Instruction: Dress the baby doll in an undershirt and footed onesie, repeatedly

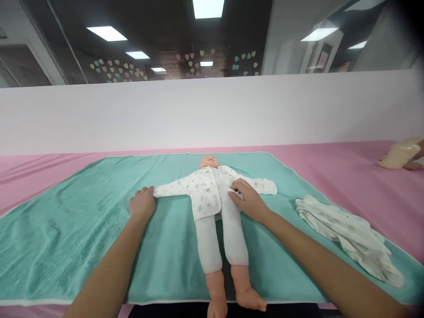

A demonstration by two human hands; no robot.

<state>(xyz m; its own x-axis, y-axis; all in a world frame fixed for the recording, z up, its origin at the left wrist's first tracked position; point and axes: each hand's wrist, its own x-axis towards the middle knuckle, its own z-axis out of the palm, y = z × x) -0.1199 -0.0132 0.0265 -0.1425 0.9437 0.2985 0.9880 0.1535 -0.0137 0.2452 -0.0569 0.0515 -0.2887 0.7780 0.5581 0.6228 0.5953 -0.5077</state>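
Right hand [250, 201], half-curled, pinching jacket [204, 191] (printed)

Soft-bodied baby doll [215, 212] w/ pink plastic head & feet lies face up on a teal terry towel [66, 229], arms spread, white leggings on. It wears a white printed cotton baby top [205, 190], front partly open. Left hand [142, 204] rests palm down on towel, fingertips touching end of the top's sleeve. Right hand [247, 199] lies on the top's other side by doll's waist, fingers pinching fabric edge. Crumpled white printed cloth [347, 234] sits near towel's right edge. Pink sheet [347, 172] under everything; white low wall [212, 115] behind.
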